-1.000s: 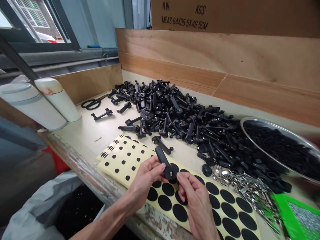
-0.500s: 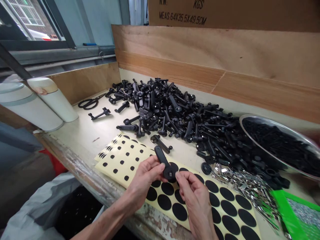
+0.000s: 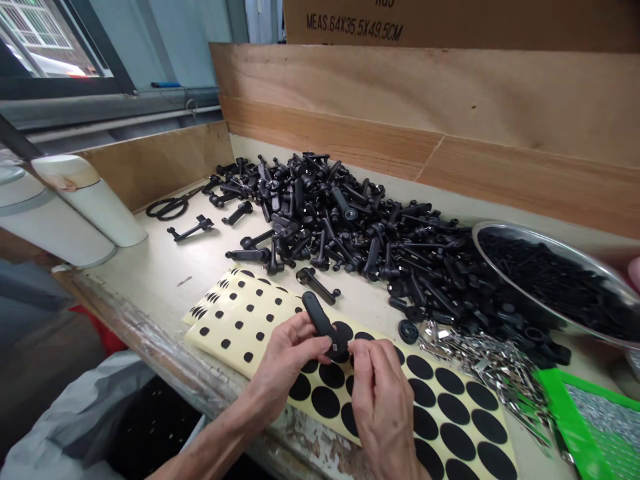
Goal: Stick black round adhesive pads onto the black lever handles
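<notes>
My left hand (image 3: 285, 357) is closed around a black plastic lever handle (image 3: 320, 321), holding it over a yellow sheet of large black round stickers (image 3: 440, 407). My right hand (image 3: 377, 393) is pinched against the handle's round end, thumb and forefinger pressed together there; what is between them is hidden. A second yellow sheet with small black dots (image 3: 240, 317) lies just left of the hands. A big heap of the same black handles (image 3: 350, 227) covers the bench behind.
A steel bowl (image 3: 505, 230) of black parts sits at the right, shiny metal clips (image 3: 480, 363) lie before it, and a green tray (image 3: 565, 407) of small metal pieces is at the far right. Scissors (image 3: 167, 205) and two white cylinders (image 3: 90, 200) stand left. Wooden boards wall the bench.
My right hand has closed in over the round end of the handle, covering it. The view has shifted a little, so everything sits slightly more to the left.
</notes>
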Available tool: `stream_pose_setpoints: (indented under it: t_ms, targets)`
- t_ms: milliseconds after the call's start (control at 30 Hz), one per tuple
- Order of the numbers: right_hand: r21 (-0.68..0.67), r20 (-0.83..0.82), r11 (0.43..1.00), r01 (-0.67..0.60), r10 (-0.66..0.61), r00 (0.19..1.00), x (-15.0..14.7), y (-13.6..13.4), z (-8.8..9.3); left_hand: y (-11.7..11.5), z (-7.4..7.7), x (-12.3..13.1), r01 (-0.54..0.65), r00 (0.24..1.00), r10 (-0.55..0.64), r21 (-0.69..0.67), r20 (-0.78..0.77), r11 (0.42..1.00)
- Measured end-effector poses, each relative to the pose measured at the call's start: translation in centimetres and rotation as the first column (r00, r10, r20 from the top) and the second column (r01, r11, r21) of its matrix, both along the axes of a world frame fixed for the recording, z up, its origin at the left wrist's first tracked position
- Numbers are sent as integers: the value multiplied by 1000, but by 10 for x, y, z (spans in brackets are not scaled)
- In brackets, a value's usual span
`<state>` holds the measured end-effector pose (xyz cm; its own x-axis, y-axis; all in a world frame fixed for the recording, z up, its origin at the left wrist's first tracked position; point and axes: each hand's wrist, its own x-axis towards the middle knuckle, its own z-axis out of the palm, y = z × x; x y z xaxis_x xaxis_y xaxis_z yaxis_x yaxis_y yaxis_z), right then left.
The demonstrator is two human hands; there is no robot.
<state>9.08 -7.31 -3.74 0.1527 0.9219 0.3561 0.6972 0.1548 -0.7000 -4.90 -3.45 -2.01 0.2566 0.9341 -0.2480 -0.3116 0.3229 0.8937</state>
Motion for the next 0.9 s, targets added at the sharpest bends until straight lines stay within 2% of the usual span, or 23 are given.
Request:
stream_pose_setpoints:
  t_ms: [100, 167, 267, 333, 400, 467, 567, 733, 800, 900]
  targets:
    - [81, 262, 994, 76, -95, 960, -4, -3, -2, 1, 1, 1, 3, 1000, -3, 8, -7, 1000]
    - [81, 392, 988, 131, -152, 907, -2, -3, -3, 0, 2, 2, 3, 1000, -3, 10, -7, 1000]
    - [44, 462, 977, 207, -204, 863, 9, 1, -4, -1, 3, 1, -3, 1000, 3, 0, -4, 1000]
    - [9, 339, 983, 186, -178, 924, 17, 5, -2, -2, 3, 0, -8, 1000, 8, -10, -5, 1000]
    - [-37, 80, 997, 69, -66, 995, 21, 8, 2, -2, 3, 0, -4, 1000, 4, -16, 0, 1000]
    - [-84, -179, 995, -55, 40, 983, 18, 9, 6, -2, 4, 0, 4, 1000, -4, -8, 26, 1000]
    - [-123, -376, 986, -112, 58, 925, 8, 8, 8, -3, 5, -1, -7, 995, 5, 13, 101, 1000]
    - [-116, -478, 988, -100, 33, 878, -2, 3, 3, -7, 4, -3, -40, 990, 35, 36, 138, 999]
    - [-71, -417, 996, -59, 24, 908, -4, 2, 2, -9, 3, -3, -57, 991, 50, 54, 125, 997]
    - [72, -261, 997, -28, 46, 964, -8, 0, 3, -11, 4, -2, -92, 992, 84, 87, 96, 992]
